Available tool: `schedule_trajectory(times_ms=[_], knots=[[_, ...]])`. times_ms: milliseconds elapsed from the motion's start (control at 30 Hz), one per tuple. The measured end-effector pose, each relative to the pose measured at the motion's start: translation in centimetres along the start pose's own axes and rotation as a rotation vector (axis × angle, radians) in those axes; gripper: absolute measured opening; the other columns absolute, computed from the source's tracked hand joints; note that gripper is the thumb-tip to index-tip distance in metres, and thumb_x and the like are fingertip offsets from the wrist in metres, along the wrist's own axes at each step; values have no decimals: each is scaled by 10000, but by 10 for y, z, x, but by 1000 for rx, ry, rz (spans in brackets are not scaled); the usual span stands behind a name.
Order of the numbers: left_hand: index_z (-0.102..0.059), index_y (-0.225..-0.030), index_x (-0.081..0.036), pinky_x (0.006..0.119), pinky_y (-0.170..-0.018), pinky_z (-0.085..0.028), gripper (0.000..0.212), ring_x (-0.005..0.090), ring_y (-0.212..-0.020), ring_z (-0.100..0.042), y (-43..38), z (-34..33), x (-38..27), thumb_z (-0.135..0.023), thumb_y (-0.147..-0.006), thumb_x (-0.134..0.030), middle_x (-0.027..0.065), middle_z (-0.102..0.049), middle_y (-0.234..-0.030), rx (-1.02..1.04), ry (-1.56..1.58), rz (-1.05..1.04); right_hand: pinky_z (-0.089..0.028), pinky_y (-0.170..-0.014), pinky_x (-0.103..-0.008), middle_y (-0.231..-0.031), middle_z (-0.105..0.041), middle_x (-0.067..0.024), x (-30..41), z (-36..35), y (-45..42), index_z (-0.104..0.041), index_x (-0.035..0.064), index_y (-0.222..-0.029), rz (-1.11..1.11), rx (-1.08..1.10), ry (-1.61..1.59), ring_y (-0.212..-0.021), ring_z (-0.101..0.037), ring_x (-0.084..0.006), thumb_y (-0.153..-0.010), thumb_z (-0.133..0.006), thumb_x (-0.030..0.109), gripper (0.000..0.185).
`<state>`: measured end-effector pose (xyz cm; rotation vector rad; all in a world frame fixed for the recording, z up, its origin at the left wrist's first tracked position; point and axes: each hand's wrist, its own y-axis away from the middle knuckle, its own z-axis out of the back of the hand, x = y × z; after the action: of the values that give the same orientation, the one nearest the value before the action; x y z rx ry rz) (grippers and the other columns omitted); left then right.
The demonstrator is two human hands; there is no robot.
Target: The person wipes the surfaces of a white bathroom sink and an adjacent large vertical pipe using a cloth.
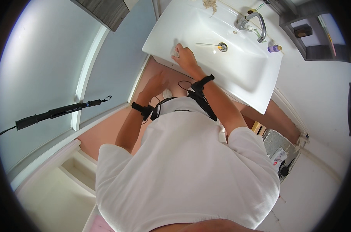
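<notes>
My right hand grips a small whitish wad, perhaps a cloth or tissue, against the front left rim of a white ceramic washbasin. Its fingers partly hide the wad. My left hand, slightly blurred, hangs above the reddish floor, below the basin's front edge and apart from it; I see nothing in it. Inside the bowl a thin pale stick reaches to the metal drain, where a small orange-yellow piece lies. A chrome faucet curves over the back of the basin.
A purple bottle and a crumpled beige cloth rest on the basin's rim. A grey shelf juts from the wall at right. At left, a black spring bar hangs before pale panels.
</notes>
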<state>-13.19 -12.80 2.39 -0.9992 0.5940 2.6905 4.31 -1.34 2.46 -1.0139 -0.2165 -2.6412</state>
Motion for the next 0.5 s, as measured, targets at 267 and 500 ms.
schedule_trajectory(times_ms=[267, 500], knots=[[-415, -1352, 27, 408, -1097, -359, 542, 390, -1328, -394, -50, -27, -43, -586, -839, 0, 222, -412, -1435, -224, 212, -255, -447, -780, -445, -852, -617, -131, -35, 19, 62, -516, 50, -885, 255, 106, 98, -842, -547, -366, -731, -719, 123, 266], [-437, -1351, 2, 403, -1102, -354, 529, 352, -1321, -417, -52, -43, -53, -629, -863, -65, 188, -456, -1415, -195, 34, -390, -446, -856, -414, -1000, -629, -80, -39, 58, 92, -565, 73, -934, 207, 161, 255, -962, -549, -319, -750, -664, 131, 217]])
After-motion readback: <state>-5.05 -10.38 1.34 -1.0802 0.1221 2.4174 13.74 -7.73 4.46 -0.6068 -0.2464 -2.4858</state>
